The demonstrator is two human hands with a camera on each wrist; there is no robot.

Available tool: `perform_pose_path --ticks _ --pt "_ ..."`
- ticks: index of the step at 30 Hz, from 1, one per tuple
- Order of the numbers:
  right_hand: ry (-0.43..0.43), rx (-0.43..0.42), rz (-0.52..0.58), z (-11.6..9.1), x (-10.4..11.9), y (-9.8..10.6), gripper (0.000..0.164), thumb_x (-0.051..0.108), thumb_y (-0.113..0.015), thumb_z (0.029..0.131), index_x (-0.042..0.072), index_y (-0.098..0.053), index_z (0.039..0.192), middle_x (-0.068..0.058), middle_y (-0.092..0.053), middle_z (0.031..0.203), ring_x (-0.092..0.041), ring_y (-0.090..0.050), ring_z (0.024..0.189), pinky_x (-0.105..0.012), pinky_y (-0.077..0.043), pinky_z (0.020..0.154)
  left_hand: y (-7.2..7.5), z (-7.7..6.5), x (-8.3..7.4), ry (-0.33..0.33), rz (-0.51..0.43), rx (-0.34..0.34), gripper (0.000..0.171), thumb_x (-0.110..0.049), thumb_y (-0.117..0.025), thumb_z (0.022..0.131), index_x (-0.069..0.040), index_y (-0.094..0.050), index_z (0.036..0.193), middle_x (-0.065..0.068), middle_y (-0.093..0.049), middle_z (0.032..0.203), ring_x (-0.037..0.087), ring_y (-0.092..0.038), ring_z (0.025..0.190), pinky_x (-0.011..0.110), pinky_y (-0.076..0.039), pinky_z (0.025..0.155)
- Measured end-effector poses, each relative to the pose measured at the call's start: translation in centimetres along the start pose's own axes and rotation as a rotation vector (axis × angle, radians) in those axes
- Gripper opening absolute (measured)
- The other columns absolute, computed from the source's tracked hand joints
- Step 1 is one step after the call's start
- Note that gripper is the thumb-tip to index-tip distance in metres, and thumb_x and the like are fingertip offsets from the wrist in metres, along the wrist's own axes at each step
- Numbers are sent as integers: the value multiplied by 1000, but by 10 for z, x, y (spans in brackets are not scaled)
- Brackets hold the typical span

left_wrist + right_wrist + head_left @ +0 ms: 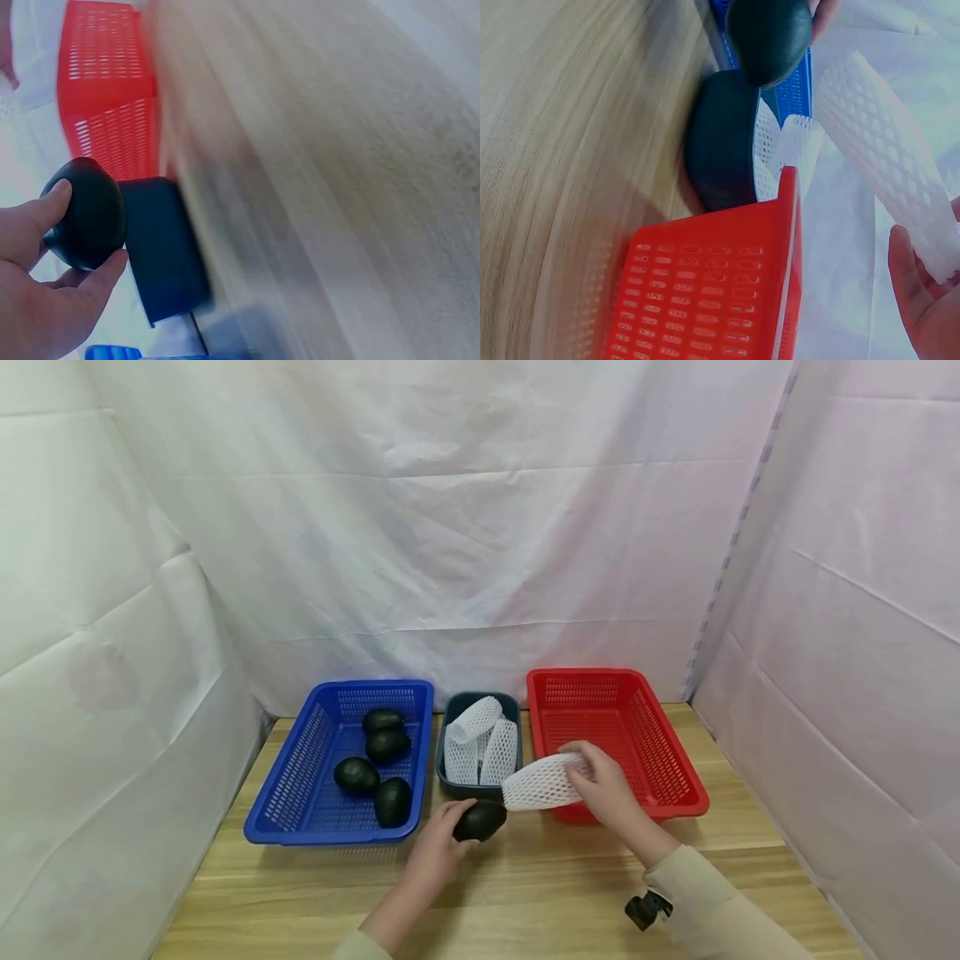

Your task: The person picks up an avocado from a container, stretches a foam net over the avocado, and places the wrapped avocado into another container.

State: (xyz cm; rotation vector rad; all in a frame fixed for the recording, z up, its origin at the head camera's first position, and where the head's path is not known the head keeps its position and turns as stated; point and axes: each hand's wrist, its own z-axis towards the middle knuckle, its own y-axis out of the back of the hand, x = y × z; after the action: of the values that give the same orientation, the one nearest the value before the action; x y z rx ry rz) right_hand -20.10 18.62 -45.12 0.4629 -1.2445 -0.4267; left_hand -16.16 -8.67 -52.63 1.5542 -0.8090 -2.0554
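1. The left hand (437, 845) is grasping a dark avocado (483, 820) on the near side of the dark bin (472, 791).
2. The right hand (604, 787) is gripping a white foam net (542, 783) near the red basket (596, 718).

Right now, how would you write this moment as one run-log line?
left hand: holds avocado | right hand: holds foam net | blue basket

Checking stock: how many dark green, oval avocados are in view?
5: one dark green, oval avocado in the left hand; four in the blue, perforated plastic basket, two toward the back, two nearer the front.
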Motion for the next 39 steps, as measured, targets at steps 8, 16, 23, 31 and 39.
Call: perform_pose_path --ticks 8,16,23,31,39 --pt "21 -68 53 -4 1 2 20 5 -61 93 9 -63 113 -10 -66 102 -20 -61 83 -27 -53 65 19 0 -2 64 -254 1 56 -7 -79 81 -10 -58 133 19 -53 130 38 -54 115 43 -54 85" --pt "15 -95 109 -9 9 0 18 8 -58 96 10 -63 114 -10 -66 103 -18 -61 82 -26 -53 65 36 -1 -8 105 -431 26 58 -10 -77 84 -10 -54 137 21 -46 138 40 -54 117 43 -53 87" --pt "-8 -86 154 -17 50 5 18 1 -52 98 1 -61 114 -15 -64 98 -17 -61 77 -25 -53 63 45 -1 -11 70 -502 48 59 -10 -77 84 -10 -53 138 23 -44 141 41 -53 119 36 -55 84" --pt "6 -97 188 -11 52 -4 19 1 -49 99 0 -60 114 -14 -65 96 -17 -62 75 -26 -53 63 48 1 -18 45 -509 47 60 -11 -78 83 -14 -54 138 19 -46 139 37 -54 119 36 -52 91" --pt "-23 -72 246 3 25 -24 19 10 -51 101 8 -61 117 -10 -64 99 -17 -61 78 -26 -53 64 49 3 -22 42 -525 39 60 -10 -78 83 -10 -54 138 18 -47 137 35 -53 119 32 -51 91"
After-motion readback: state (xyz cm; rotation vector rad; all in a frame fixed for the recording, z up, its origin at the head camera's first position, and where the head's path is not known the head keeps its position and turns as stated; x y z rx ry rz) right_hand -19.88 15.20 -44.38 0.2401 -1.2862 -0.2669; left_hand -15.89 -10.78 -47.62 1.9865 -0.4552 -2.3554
